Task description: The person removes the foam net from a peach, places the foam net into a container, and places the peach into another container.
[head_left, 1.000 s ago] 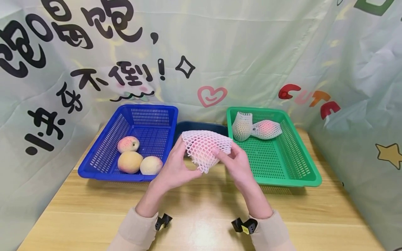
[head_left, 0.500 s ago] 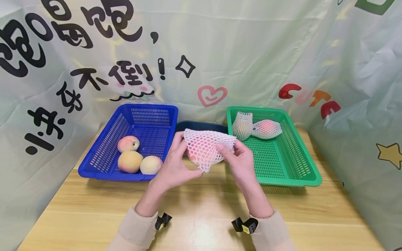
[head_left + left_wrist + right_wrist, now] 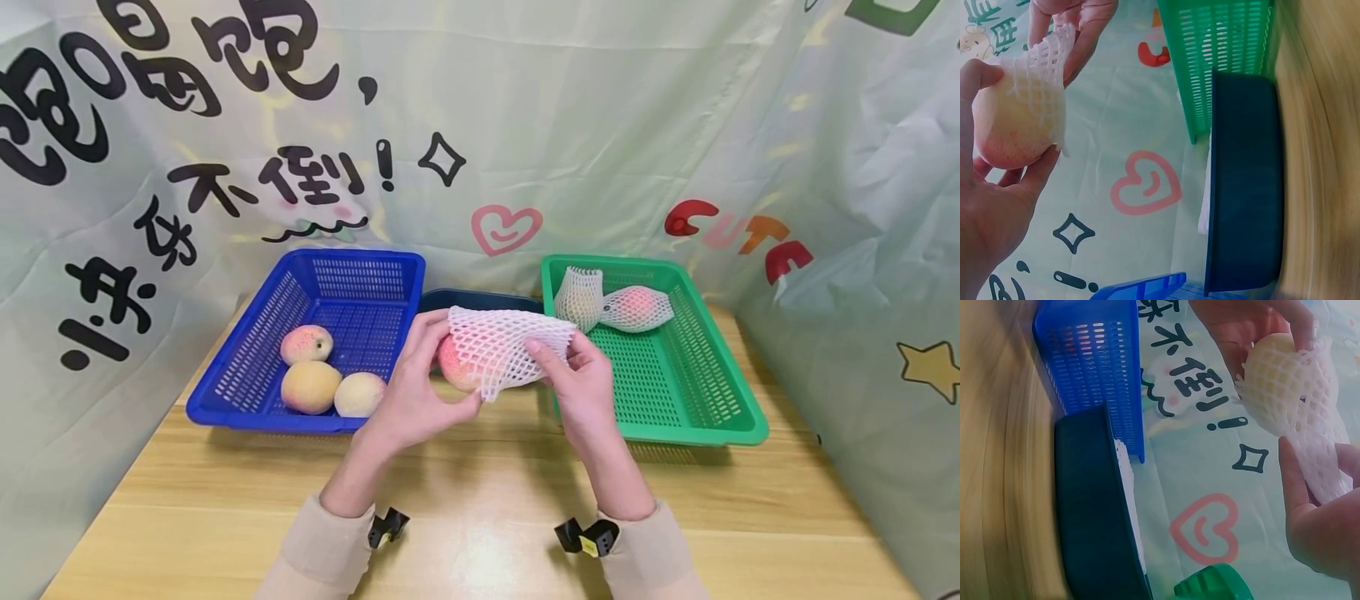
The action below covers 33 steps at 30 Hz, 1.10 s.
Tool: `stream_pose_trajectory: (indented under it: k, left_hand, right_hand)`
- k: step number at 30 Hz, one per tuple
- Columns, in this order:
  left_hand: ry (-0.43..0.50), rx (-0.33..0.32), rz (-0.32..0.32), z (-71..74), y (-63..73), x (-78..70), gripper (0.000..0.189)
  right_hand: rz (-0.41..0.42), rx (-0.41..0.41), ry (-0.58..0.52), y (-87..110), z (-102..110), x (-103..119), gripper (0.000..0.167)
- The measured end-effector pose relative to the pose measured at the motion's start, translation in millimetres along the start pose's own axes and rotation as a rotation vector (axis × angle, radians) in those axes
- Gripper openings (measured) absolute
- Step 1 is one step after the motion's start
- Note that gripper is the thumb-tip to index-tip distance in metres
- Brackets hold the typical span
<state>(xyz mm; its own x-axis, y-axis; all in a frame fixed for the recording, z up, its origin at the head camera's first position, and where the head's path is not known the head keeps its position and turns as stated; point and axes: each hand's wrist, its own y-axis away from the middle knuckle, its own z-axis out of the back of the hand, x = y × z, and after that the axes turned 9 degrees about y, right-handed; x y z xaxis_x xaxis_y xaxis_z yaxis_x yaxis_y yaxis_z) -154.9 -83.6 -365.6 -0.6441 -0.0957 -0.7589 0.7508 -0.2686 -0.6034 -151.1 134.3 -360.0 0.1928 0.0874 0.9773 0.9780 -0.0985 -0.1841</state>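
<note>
Round pink-and-yellow peach (image 3: 454,367), above light wooden table (image 3: 480,508): left end now barer, white foam-net sleeve (image 3: 513,343) shifted rightward; covering only partial. Left hand (image 3: 417,385) curled round peach; right hand (image 3: 587,388) pinches sleeve, far fingertips probably behind.

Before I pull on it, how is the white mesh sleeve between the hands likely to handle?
The white mesh sleeve is probably floppy: it narrows in the right hand's grip. Its open lattice widens over the peach, suggesting stretch. It may slide fairly easily, since one corner stands off the fruit.
</note>
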Motion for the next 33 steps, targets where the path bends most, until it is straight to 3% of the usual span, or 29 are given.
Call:
stream_pose_trajectory:
  k: [5,19,26,33]
  left_hand:
    - [0.035,-0.017,-0.013,1.1,-0.5,0.0,0.083]
    - [0.027,-0.063,-0.034,11.7,-2.9,2.2,0.082]
    - [0.035,-0.154,-0.066,25.8,-5.6,6.0,0.082]
    - [0.002,-0.249,-0.094,45.1,-6.7,13.4,0.085]
  right_hand:
    - [-0.007,-0.005,-0.032,-0.9,0.4,1.1,0.029]
    - [-0.007,-0.029,-0.064,-3.1,6.2,2.2,0.025]
    - [-0.011,-0.063,-0.134,-4.5,8.5,3.9,0.023]
    - [0.003,-0.183,-0.251,-5.6,0.2,2.3,0.025]
